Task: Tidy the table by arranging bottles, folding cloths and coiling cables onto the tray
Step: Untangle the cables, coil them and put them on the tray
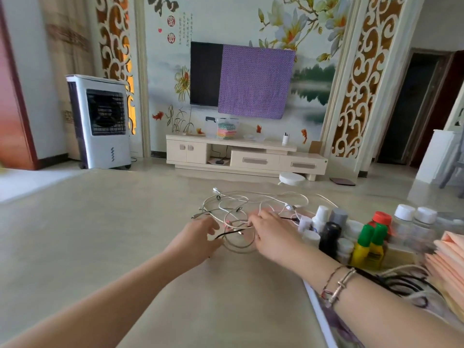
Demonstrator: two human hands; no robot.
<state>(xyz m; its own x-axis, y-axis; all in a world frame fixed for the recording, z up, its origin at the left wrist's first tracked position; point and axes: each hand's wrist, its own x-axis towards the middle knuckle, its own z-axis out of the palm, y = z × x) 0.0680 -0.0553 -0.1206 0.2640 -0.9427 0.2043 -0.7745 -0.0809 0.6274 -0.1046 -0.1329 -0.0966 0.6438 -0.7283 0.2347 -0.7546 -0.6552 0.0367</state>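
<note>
Nearest, on the right side of the counter [175,285], sits the tray [317,305], its white rim running under the right forearm. On the tray lie coiled black and white cables [401,285], a stack of folded peach cloths [449,262] at its right edge, and a crowd of upright bottles [361,237] along its far end, among them two yellow ones with green caps, a black one, and clear ones with white caps. Just left of the tray's far end, both hands work in a loose tangle of white and grey cables [241,212] spread on the counter. The left hand [198,239] has its fingers curled at a thin black cable [227,233]; whether it truly grips it I cannot tell. The right hand [272,232], wrist in bracelets, pinches strands of the tangle with bent fingers. Well beyond the tray, a low cabinet [246,156] stands against the painted wall under a television [206,74] half draped in purple cloth, with an air cooler [100,121] to its left
</note>
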